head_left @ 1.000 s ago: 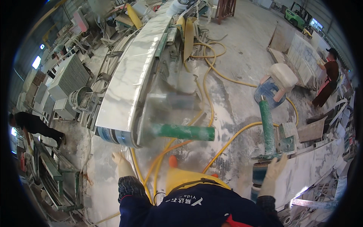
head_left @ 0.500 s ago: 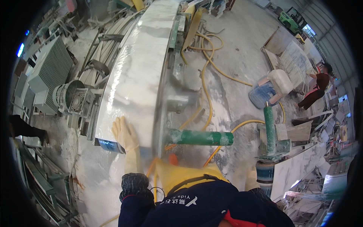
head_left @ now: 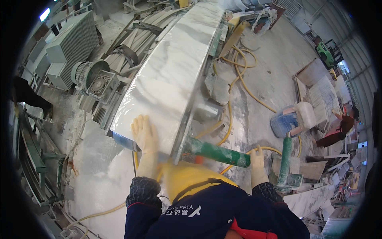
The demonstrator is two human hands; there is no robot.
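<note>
A long, wet white stone slab [head_left: 171, 67] with grey veining runs away from me on a machine bed. My left hand [head_left: 145, 133], in a cream rubber glove, lies flat on its near end with the fingers stretched out. A green roller [head_left: 219, 152] sticks out to the right from the near end of the bed. Beside its free end is my right hand [head_left: 258, 161], gloved alike, fingers extended upward and holding nothing visible. Whether it touches the roller I cannot tell. A yellow apron [head_left: 195, 173] covers my front.
A geared motor [head_left: 97, 81] sits left of the bed. Yellow hoses [head_left: 230, 107] cross the wet floor at right, near a blue barrel [head_left: 283, 124] and an upright green roller [head_left: 285, 159]. A co-worker [head_left: 342, 127] bends at far right; another person's dark leg [head_left: 34, 97] shows at left.
My right hand has come up from low beside my body to the green roller's end. My left hand stays flat on the slab. The whole view has turned and shifted.
</note>
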